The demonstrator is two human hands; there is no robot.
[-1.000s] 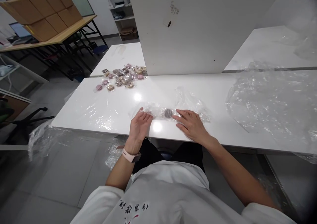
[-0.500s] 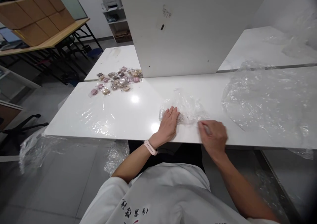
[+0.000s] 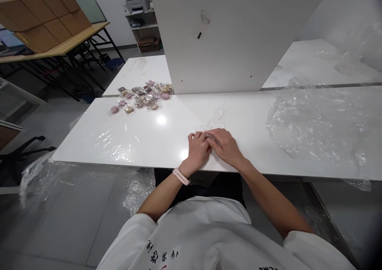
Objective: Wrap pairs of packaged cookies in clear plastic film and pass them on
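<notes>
Near the front edge of the white table [image 3: 167, 142], my left hand [image 3: 198, 148] and my right hand [image 3: 225, 144] meet over a crumpled sheet of clear bubble wrap [image 3: 217, 119]. My left fingers are curled down on the wrap. The right hand is closed round its folded part, with the fingertips touching my left hand. Anything inside the folds is hidden by my hands. Only the far end of the wrap sticks out beyond the fingers.
Several small wrapped sweets or biscuits [image 3: 146, 97] lie in a pile at the back left. A large bubble-wrap sheet [image 3: 322, 123] covers the right side. More plastic film [image 3: 116, 142] hangs off the left edge. A white partition [image 3: 223, 43] stands behind the table.
My right hand has moved left, up against my left hand, folding the right part of the wrap over. My left fingers, stretched flat before, are now curled.
</notes>
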